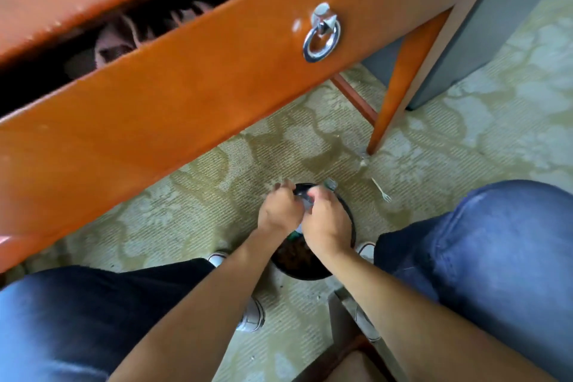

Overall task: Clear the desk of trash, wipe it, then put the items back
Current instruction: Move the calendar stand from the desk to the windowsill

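Patterned green carpet (192, 220) fills the view beneath me, seen between my two knees in blue jeans (496, 251). Nearest the camera, my forearms reach down and forward over a white shoe (252, 316) and the corner of a chair seat (344, 313). Both hands meet above a round black trash bin (349, 214) standing on the carpet between my feet. My left hand (279, 211) and right hand (325, 223) are curled, knuckles up, side by side and touching, each gripping part of a crumpled clear plastic bottle (305, 203) held over the bin's mouth; its capped end (330, 183) pokes out past the right hand's fingers. Dark contents show inside the bin below my wrists. Just beyond, a small pale fork (381, 191) lies on the carpet near the foot of a wooden leg (400, 84). Farthest, the orange wooden surface's drawer front (173, 93) crosses the view, slightly pulled out, bearing a chrome ring pull (322, 36); blurred items lie in its gap.
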`<state>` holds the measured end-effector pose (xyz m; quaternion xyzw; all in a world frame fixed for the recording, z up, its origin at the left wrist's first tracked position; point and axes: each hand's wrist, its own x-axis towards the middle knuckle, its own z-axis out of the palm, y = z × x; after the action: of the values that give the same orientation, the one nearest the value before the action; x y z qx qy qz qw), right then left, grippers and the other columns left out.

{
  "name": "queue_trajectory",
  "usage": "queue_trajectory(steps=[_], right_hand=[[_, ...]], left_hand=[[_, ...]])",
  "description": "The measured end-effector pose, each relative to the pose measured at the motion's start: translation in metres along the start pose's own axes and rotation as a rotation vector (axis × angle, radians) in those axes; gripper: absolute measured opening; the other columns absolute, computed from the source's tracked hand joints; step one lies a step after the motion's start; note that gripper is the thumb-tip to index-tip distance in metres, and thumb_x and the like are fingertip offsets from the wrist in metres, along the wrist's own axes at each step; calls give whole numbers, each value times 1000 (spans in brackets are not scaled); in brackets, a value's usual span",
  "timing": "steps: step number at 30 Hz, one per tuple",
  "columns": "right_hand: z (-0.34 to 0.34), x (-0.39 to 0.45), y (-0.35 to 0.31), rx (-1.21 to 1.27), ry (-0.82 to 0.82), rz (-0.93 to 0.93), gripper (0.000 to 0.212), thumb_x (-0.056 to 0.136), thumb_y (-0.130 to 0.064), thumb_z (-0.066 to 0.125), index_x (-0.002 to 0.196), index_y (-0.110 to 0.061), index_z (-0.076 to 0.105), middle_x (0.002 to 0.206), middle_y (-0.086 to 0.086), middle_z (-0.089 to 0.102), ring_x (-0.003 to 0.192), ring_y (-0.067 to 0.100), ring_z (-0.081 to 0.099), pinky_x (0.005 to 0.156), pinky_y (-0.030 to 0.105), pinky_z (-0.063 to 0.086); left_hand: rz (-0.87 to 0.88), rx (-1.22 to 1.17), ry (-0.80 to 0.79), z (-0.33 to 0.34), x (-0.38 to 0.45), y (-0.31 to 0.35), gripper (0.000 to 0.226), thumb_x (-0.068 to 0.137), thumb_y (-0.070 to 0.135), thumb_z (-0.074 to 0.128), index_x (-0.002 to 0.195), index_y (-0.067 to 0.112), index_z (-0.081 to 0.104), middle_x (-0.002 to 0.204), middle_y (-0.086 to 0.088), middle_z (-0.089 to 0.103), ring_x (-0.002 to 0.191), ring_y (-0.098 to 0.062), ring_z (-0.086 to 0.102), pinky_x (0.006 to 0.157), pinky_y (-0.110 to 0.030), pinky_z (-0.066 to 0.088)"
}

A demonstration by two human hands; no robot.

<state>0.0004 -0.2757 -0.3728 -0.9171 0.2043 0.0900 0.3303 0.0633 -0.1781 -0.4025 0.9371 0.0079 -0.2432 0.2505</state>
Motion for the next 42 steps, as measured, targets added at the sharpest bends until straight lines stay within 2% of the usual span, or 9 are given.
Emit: queue_trajectory(steps=[4,9,13,18,22,25,28,34,42], right_hand=[[-14,-40,-32,51,159,-59,33,96,-13,55,129,-18,56,121,4,65,112,28,62,82,43,54],[-27,-101,-50,221,-18,14,33,93,-24,56,124,-22,46,114,2,65,107,29,65,84,42,53],[-70,-125,-64,176,-74,-131,45,84,-31,65,122,-35,42,115,-10,61,109,20,63,88,41,52],[-131,-128,-84,106,16,-325,77,89,-32,70,154,-29,29,149,-8,42,138,16,43,106,34,41],[-178,-111,-122,-46,255,-595,75,89,-22,70,154,-20,33,147,-1,39,138,21,39,112,35,38],[-207,-98,-162,-205,449,-835,76,88,-22,71,154,-14,35,151,6,39,144,27,35,119,39,31],[-227,-85,-198,-427,361,-927,93,95,-44,66,163,-17,8,169,8,9,157,27,6,128,45,11],[-229,-54,-236,-653,122,-913,108,91,-66,60,164,-18,-5,172,7,-9,158,23,-10,128,45,-3],[-231,-52,-238,-655,179,-973,103,91,-67,56,165,-17,5,172,6,3,159,21,1,123,32,-4]], left_hand=[[-49,-250,207,-27,-26,22,27,89,9,49,112,13,63,100,-5,69,93,-27,63,73,-34,46],[52,-380,401,-61,-86,50,24,96,12,47,108,21,66,109,3,70,101,-21,64,83,-33,50],[288,-160,617,-98,-139,49,16,95,20,47,99,23,62,98,8,66,91,-18,63,74,-38,53],[640,151,930,-172,-204,36,21,89,17,48,102,15,64,92,2,60,82,-20,58,57,-38,52],[726,415,1133,-244,-238,34,29,91,16,63,117,4,65,110,-11,62,102,-33,58,82,-44,51],[403,611,1019,-288,-240,28,79,94,56,62,149,2,46,155,-18,45,146,-38,40,119,-50,37],[143,622,781,-309,-232,19,99,94,78,37,162,8,20,171,-14,14,159,-31,9,129,-43,11],[142,699,736,-311,-226,17,90,99,74,21,161,8,22,170,-11,20,157,-32,17,127,-42,18],[205,758,847,-308,-218,10,85,100,63,26,129,-6,66,131,-25,67,120,-46,65,93,-53,58]])
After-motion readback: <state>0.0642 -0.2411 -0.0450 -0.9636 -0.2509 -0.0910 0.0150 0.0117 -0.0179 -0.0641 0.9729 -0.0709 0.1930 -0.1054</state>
